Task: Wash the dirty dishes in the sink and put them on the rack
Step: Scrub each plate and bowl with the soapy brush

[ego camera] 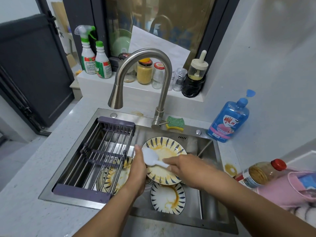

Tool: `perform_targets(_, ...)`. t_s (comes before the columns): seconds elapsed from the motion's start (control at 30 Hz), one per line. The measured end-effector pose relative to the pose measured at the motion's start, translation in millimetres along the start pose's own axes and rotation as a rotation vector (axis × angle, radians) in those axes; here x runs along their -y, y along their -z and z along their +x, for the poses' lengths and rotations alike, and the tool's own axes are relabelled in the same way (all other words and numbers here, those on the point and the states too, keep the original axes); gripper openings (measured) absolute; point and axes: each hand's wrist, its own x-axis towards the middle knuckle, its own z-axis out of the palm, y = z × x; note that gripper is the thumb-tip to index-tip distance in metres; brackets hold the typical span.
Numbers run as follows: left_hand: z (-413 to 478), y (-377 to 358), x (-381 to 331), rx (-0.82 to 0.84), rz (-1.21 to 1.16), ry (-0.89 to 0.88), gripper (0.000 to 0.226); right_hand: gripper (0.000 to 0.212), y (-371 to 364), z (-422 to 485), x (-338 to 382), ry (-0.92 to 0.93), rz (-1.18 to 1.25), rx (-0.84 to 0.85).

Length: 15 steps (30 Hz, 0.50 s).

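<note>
Plate [167,151] in L hand [138,170], clamped at its left rim. Face tilted up, above sink [205,202] basin, prob. for drip-off into basin, not onto counter.

R hand [181,165] closed round handle of white scoop [149,157], scoop head against plate nr the gripped rim. Likely for scraping off orange sauce, or just lifting scoop clear before scrubbing; can't tell which.

Two more dirty dishes lower down: plate no. 2 [168,196] flat on sink floor nr front, plate no. 3 [112,178] partly under rack [102,151].

Rack across left half of sink, nothing on its bars, within easy reach for wet dishes, w/ run-off straight into basin.

No water visible from faucet [145,65]. Sponge [176,123] just behind faucet base, detergent btl [229,120] on counter at right, both untouched. Washing proper seemingly not yet begun.
</note>
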Motion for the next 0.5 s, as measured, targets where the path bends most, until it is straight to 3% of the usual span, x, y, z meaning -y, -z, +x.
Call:
perform_targets(0.1,4,7,1,0.011,-0.026,0.038,0.087,0.035,3,-8,-8,0.022,0.083,0.134)
perform_targets(0.2,9,14,-2,-0.020,0.080,-0.077,0.054,0.031,14,-21,-22,-0.006,-0.071,0.194)
perform_targets(0.3,18,22,0,-0.049,0.158,-0.093,0.063,0.033,21,-27,-32,-0.150,-0.297,0.101)
perform_targets(0.37,16,20,1,-0.024,0.190,-0.098,0.057,0.039,19,-23,-30,-0.233,-0.377,0.000)
perform_targets(0.5,6,5,7,0.084,0.150,-0.002,0.048,0.033,7,-2,-16,-0.134,-0.211,-0.118)
